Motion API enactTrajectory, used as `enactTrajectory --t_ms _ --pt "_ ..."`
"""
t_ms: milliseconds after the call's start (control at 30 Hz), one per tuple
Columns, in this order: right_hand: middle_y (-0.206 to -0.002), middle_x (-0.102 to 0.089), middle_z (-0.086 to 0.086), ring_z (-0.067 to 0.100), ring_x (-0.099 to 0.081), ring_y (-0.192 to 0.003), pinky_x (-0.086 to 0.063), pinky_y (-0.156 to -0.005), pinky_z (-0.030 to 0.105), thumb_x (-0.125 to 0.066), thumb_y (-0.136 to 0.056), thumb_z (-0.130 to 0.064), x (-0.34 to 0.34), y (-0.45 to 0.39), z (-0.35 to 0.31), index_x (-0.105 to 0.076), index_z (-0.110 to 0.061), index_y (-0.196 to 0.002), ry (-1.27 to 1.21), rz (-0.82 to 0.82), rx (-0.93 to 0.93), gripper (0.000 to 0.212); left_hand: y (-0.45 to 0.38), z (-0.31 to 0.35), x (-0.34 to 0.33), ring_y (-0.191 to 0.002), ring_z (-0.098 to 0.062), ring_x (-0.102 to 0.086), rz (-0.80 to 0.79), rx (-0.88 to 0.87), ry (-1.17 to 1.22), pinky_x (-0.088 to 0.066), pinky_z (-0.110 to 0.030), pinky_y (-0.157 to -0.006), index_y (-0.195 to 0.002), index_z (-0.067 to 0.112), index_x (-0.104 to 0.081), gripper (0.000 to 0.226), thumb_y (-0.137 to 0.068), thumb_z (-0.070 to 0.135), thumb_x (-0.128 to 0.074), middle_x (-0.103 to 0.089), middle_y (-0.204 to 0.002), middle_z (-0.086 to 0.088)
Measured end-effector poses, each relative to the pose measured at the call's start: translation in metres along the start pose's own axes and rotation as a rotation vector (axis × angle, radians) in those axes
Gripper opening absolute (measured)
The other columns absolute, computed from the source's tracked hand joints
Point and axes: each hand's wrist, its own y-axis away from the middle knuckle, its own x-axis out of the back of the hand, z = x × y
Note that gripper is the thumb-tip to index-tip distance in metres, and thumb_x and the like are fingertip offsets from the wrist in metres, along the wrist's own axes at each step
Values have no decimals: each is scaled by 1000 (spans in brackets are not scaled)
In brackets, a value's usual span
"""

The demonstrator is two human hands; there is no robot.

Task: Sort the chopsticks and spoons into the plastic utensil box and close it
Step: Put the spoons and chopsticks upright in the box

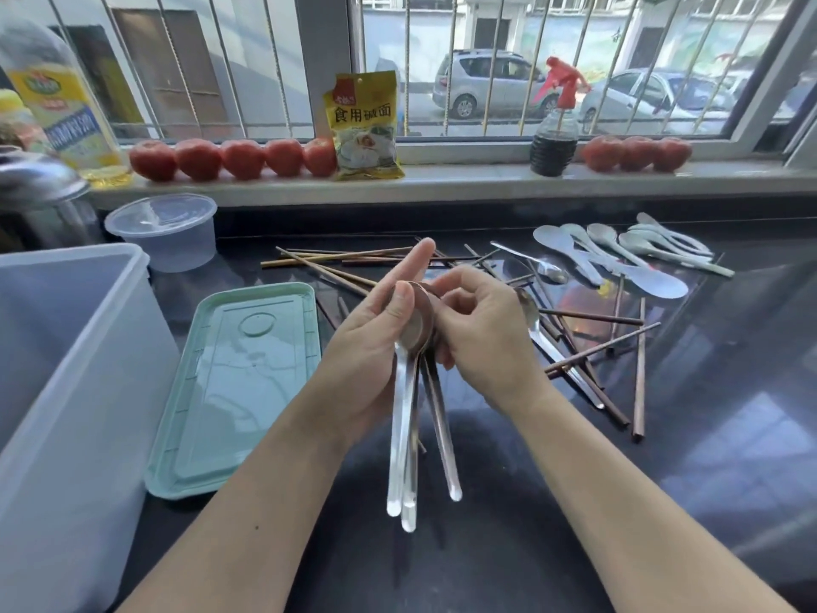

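Utensil box [66,356] sits open at far left, its green lid [234,391] flat beside it. Left hand [376,342] grips the stacked metal spoons [413,391]; right hand [479,329] pinches their bowls. Handles splay downward, so one could slip out onto the scattered chopsticks [592,351].

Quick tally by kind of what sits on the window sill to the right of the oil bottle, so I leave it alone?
Tomatoes: 8 (5 left of the packet, 3 at the right end)
Yellow packet: 1
Spray bottle with dark liquid: 1
Total: 10
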Motion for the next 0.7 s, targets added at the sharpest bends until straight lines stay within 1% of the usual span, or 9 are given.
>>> enactTrajectory --t_ms 100,133,200,267,367,467,533,633,700 --pt "-60 -59 16 23 -53 -43 -45 -42 30 -49 -106 -24 -5 6 6 -63 -8 -79 -89 -70 -36 34 -2 -5 2 -72 -20 -59 47 5 -20 -50 -31 -59 -142 30 -55 38 -109 23 -37 -70 -120 15" --pt "-64 -60 18 25 -55 -48 -48 -47 34 -44 -108 -29 -6 8 8 -64 -5 -84 -116 -94 -62 39 -3 -5 3 -76 -16 -64 70 -1 -32 -52 -30 -59 -144 30 -54 39 -110 24 -37 -65 -133 14" --pt "-78 -66 18 25 -61 -65 -53 -63 45 -42 -107 -36 -8 9 13 -69 -3 -98 -152 -162 -116 44 -6 -9 7 -107 -12 -70 115 -27 -29 -60 -35 -76 -146 32 -51 40 -109 24 -37 -53 -149 12" --pt "-94 -71 10 22 -67 -83 -56 -80 48 -51 -103 -30 -10 11 17 -70 -11 -108 -134 -233 -112 28 -9 -13 10 -126 -15 -62 200 -70 -42 -59 -44 -89 -151 40 -41 46 -108 25 -42 -47 -152 11" --pt "-108 -73 6 23 -70 -99 -57 -92 43 -61 -99 -12 -11 14 17 -67 -23 -117 -113 -280 -115 22 -14 -20 13 -127 -20 -61 341 -90 -84 -60 -38 -82 -153 50 -28 57 -105 28 -50 -46 -151 6" --pt "-108 -74 12 28 -71 -102 -57 -94 44 -61 -98 -7 -11 16 16 -69 -13 -118 -158 -232 -150 22 -15 -24 10 -114 -22 -68 347 -34 -57 -58 -39 -88 -148 41 -40 46 -105 28 -50 -66 -129 2" --pt "-100 -76 10 30 -71 -96 -58 -89 50 -62 -95 -6 -10 15 17 -71 -12 -112 -82 -121 -132 21 -15 -28 6 -100 -16 -72 363 3 -129 -57 -35 -82 -145 34 -42 38 -107 28 -48 -72 -112 0" --pt "-89 -73 -5 13 -68 -82 -57 -79 38 -63 -90 -12 -6 12 22 -72 -19 -103 306 72 40 17 -14 -33 2 -94 -15 -73 371 18 -225 -57 -32 -67 -139 33 -40 33 -108 27 -48 -73 -114 -5" --pt "-87 -63 -11 7 -57 -76 -48 -68 27 -62 -92 -20 -5 11 23 -71 -21 -99 638 168 211 11 -12 -33 -4 -103 -13 -71 288 50 -169 -57 -33 -72 -141 41 -40 35 -108 32 -46 -73 -118 0"
